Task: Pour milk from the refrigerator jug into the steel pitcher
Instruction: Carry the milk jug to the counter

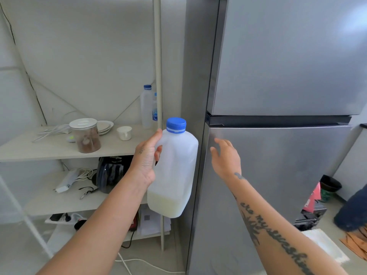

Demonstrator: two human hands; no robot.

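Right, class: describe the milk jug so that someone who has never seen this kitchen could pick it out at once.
Start at the tall steel refrigerator; just to its left, in front of the wooden shelves, the left hand holds a jug by its handle. It is translucent white with a blue screw cap and only a little milk at the bottom, unlike the slimmer clear bottles standing on the shelf behind.

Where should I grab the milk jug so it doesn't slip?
Grab the milk jug by its built-in handle, the way the left hand holds it now: come from the handle side and hook your fingers through the gap. The body is wide and smooth, so the handle probably gives the surer grip. The blue cap is on.
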